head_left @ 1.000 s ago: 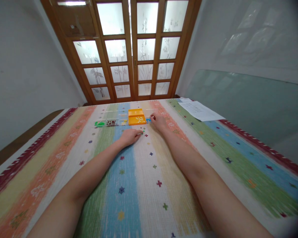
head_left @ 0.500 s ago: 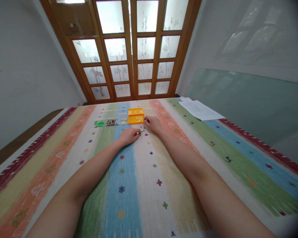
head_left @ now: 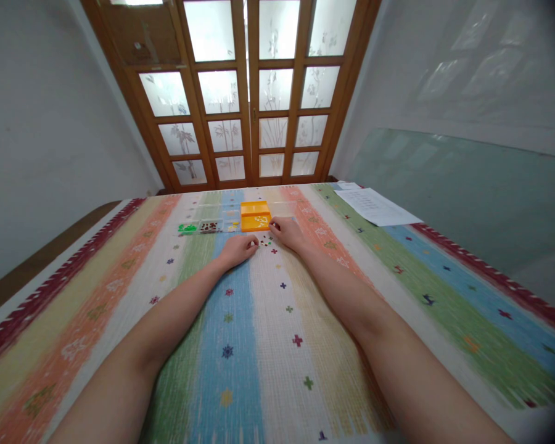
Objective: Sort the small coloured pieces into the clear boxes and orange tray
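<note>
My left hand [head_left: 240, 248] rests on the cloth with thumb and fingers pinched together; what they hold, if anything, is too small to make out. Just right of its fingertips lie several tiny dark, white and green pieces [head_left: 265, 243]. Beside the right edge of an orange box [head_left: 250, 226] is my right hand [head_left: 287, 231], its fingers also closed in a pinch whose contents I cannot make out. Small white pieces [head_left: 261, 219] are in the box's near part. To its left, a clear divided tray contains green pieces [head_left: 187, 228], dark brown pieces [head_left: 208, 227] and a few yellow ones [head_left: 234, 226].
A striped, patterned cloth [head_left: 277, 345] covers the table. Printed paper sheets [head_left: 374, 206] lie at the far right. A greenish glass panel [head_left: 462, 191] leans along the right wall, and wooden glazed doors [head_left: 252, 148] stand behind the table.
My left hand has drawn slightly left, away from the tiny pieces, and a whitish piece at its fingertips no longer shows there. My right hand stays beside the orange box.
</note>
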The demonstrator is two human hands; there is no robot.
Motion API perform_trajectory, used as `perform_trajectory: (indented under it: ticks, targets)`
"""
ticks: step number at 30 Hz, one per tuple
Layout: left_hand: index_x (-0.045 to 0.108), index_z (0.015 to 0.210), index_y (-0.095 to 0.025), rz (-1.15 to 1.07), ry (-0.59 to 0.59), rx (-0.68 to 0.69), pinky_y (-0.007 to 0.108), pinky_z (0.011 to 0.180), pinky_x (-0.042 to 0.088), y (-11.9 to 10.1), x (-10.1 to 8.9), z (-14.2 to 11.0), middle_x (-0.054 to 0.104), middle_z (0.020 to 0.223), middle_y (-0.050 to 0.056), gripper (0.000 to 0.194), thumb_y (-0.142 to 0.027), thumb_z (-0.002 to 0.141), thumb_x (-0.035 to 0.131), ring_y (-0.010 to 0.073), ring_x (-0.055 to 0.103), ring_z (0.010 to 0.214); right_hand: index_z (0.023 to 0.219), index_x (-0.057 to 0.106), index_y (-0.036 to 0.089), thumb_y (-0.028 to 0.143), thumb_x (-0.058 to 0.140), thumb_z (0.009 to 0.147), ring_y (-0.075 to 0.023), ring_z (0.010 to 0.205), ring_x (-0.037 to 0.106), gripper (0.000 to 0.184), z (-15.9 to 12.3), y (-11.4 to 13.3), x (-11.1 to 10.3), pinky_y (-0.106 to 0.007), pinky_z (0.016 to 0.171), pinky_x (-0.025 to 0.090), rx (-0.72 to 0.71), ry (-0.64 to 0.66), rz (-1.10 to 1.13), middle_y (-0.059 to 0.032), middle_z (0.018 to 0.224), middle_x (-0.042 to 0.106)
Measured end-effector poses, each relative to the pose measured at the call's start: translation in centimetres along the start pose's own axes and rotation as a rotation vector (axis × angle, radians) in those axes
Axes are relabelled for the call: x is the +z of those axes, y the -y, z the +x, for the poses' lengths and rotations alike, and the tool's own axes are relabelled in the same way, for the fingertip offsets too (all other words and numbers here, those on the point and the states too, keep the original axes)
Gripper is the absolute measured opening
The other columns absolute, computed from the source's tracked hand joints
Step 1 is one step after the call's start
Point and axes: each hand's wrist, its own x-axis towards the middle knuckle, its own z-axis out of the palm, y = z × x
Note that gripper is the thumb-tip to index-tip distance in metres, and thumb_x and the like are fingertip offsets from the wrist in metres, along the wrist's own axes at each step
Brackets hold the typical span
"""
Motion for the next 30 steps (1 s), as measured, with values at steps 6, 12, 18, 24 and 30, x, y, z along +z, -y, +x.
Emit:
perform_trajectory:
  ticks: [6, 12, 18, 24, 30]
  targets:
    - [0.077, 0.110, -0.024, -0.013, -0.066, -0.034, 0.031, 0.074, 0.043, 1.6, -0.3, 0.3, 0.074, 0.087, 0.006, 0.027, -0.033, 0.095, 0.057, 0.0220, 0.066, 0.079, 0.109, 0.075, 0.022, 0.031, 0.053, 0.101, -0.0194, 0.085, 0.064, 0.025, 0.1, -0.2, 0.3, -0.027, 0.074, 0.038, -0.015, -0.001, 0.006, -0.0067, 0.098, 0.077]
    - [0.077, 0.109, -0.024, -0.004, -0.165, -0.161, 0.031, 0.075, 0.042, 3.6, -1.4, 0.6, 0.073, 0.086, 0.006, 0.025, -0.034, 0.095, 0.058, 0.0230, 0.065, 0.081, 0.109, 0.075, 0.022, 0.032, 0.053, 0.100, -0.0199, 0.089, 0.065, 0.025, 0.1, -0.1, 0.3, -0.028, 0.077, 0.039, -0.010, 0.022, -0.003, -0.0071, 0.102, 0.077]
    - [0.076, 0.109, -0.022, -0.024, -0.395, -0.462, 0.029, 0.072, 0.040, 7.7, -3.3, 0.2, 0.072, 0.085, 0.005, 0.027, -0.034, 0.096, 0.056, 0.0227, 0.065, 0.081, 0.109, 0.075, 0.021, 0.031, 0.055, 0.099, -0.0195, 0.086, 0.064, 0.024, 0.1, -0.5, 0.6, -0.028, 0.075, 0.038, -0.040, 0.009, 0.003, -0.0067, 0.101, 0.077]
    - [0.074, 0.108, -0.020, -0.070, -0.620, -0.748, 0.027, 0.069, 0.039, 11.3, -4.9, -0.9, 0.072, 0.088, 0.004, 0.026, -0.032, 0.095, 0.055, 0.0209, 0.063, 0.081, 0.100, 0.076, 0.021, 0.023, 0.058, 0.093, -0.0187, 0.082, 0.063, 0.019, 0.2, -1.0, 1.2, -0.027, 0.074, 0.039, -0.100, -0.019, 0.073, -0.0051, 0.093, 0.076]
    - [0.071, 0.110, -0.018, -0.132, -0.662, -0.840, 0.027, 0.074, 0.036, 13.5, -5.3, -1.7, 0.067, 0.090, 0.001, 0.023, -0.032, 0.096, 0.060, 0.0162, 0.054, 0.081, 0.085, 0.073, 0.020, 0.015, 0.056, 0.087, -0.0171, 0.079, 0.061, 0.017, 0.4, -1.1, 1.5, -0.025, 0.074, 0.040, -0.179, 0.004, 0.163, -0.0028, 0.086, 0.073]
